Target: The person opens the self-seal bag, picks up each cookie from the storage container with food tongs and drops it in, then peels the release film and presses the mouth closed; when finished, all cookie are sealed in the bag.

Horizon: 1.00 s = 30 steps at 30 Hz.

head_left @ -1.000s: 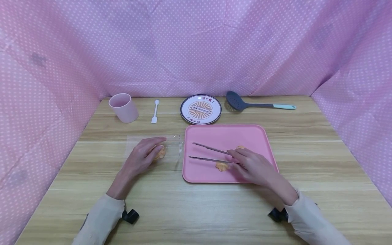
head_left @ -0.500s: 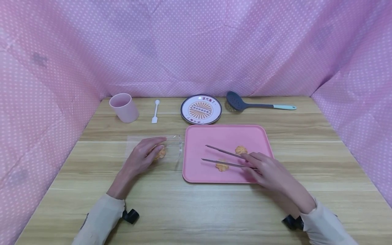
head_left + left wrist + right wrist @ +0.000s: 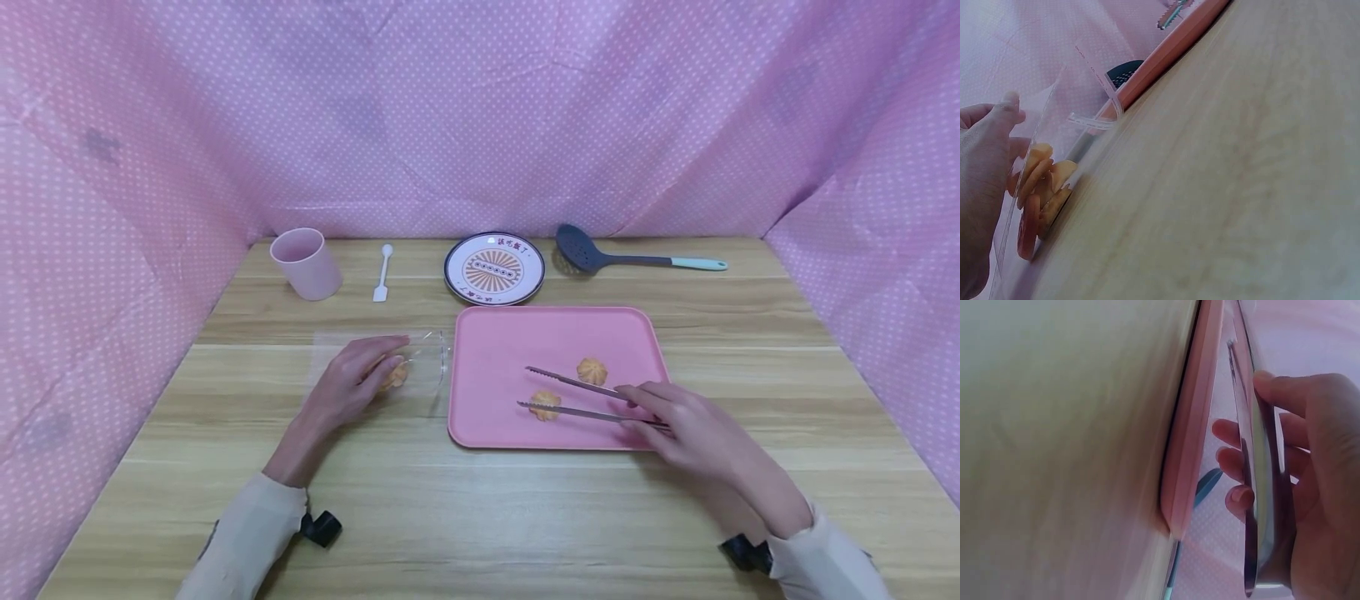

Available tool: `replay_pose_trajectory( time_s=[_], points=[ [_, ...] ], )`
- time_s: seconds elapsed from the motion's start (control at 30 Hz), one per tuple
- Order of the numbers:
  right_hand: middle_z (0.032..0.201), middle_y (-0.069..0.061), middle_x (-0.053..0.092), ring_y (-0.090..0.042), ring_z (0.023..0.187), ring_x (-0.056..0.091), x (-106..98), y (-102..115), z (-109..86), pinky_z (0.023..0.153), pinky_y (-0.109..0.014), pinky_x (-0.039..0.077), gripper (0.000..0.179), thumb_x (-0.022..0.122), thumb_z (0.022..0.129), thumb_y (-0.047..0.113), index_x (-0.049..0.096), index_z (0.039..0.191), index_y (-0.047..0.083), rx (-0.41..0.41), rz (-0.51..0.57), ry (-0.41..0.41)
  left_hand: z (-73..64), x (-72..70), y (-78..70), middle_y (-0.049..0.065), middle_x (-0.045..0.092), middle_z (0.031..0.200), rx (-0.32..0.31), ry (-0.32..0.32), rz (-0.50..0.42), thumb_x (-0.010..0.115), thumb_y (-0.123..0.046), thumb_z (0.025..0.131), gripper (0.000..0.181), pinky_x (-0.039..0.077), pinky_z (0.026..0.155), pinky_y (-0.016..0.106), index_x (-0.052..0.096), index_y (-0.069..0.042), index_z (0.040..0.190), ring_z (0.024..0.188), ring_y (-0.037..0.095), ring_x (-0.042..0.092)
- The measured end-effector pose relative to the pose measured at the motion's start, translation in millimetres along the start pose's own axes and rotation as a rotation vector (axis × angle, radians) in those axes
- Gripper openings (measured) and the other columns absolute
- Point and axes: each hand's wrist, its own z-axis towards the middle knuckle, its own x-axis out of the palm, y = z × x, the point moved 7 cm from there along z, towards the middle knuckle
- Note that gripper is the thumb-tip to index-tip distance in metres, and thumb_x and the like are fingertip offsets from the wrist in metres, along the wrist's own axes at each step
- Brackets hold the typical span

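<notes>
My right hand [image 3: 678, 425] holds metal tongs [image 3: 581, 383] over the pink tray [image 3: 495, 333], their arms spread with nothing between the tips. One tong arm overlaps a round ridged cookie [image 3: 545, 400] in the head view; a second cookie [image 3: 592, 372] lies just beyond the other arm. In the right wrist view, thumb and fingers wrap the tongs [image 3: 1264, 462]. Left of the tray, my left hand [image 3: 352, 379] grips a clear plastic bag [image 3: 425, 383] by its upper side, its mouth toward the tray. Several cookies [image 3: 1041, 178] sit piled inside the bag, partly hidden by the hand from above.
Along the back of the wooden table [image 3: 465, 517] stand a pink cup [image 3: 311, 271], a small white spatula-ended spoon [image 3: 383, 273], a patterned plate [image 3: 493, 268] and a dark slotted skimmer [image 3: 592, 257] with a mint handle. A pink dotted curtain [image 3: 480, 108] encloses the table behind and at both sides.
My right hand has drawn the tongs rightward and slightly nearer across the tray, away from the bag, uncovering the farther cookie. The left hand and bag stay in place.
</notes>
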Motion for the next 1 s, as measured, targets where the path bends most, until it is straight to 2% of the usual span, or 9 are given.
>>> replay_pose_trajectory(
  time_s=[0.33,0.63,1.0],
  points=[
    [0.102,-0.001,0.072,-0.011,0.086,0.067,-4,-2,-10.1,0.068,-0.036,0.061,0.047,0.084,0.079,0.006,0.072,0.124,0.005,-0.034,0.016,0.007,-0.6,0.1,1.0,0.012,0.071,0.128,0.007,-0.001,-0.008,0.071,0.003,0.095,0.034,0.049,0.104,0.052,0.07,-0.002,0.128,0.121,0.033,0.064],
    [0.102,-0.004,0.073,-0.014,0.086,0.069,-8,-4,-16.7,0.068,-0.038,0.062,0.048,0.085,0.074,0.004,0.073,0.121,0.003,-0.044,-0.007,0.002,-0.3,0.9,1.5,0.012,0.071,0.129,0.029,-0.001,-0.009,0.07,0.004,0.094,0.035,0.048,0.105,0.05,0.07,-0.002,0.128,0.121,0.033,0.064],
    [0.098,0.001,0.073,-0.008,0.084,0.068,-9,-8,-19.5,0.065,-0.036,0.061,0.046,0.085,0.075,0.003,0.074,0.12,0.006,-0.024,0.007,0.007,-0.9,0.5,1.5,0.012,0.07,0.129,0.02,0.001,-0.007,0.07,0.003,0.095,0.034,0.048,0.105,0.051,0.07,-0.002,0.129,0.122,0.033,0.063]
  ],
)
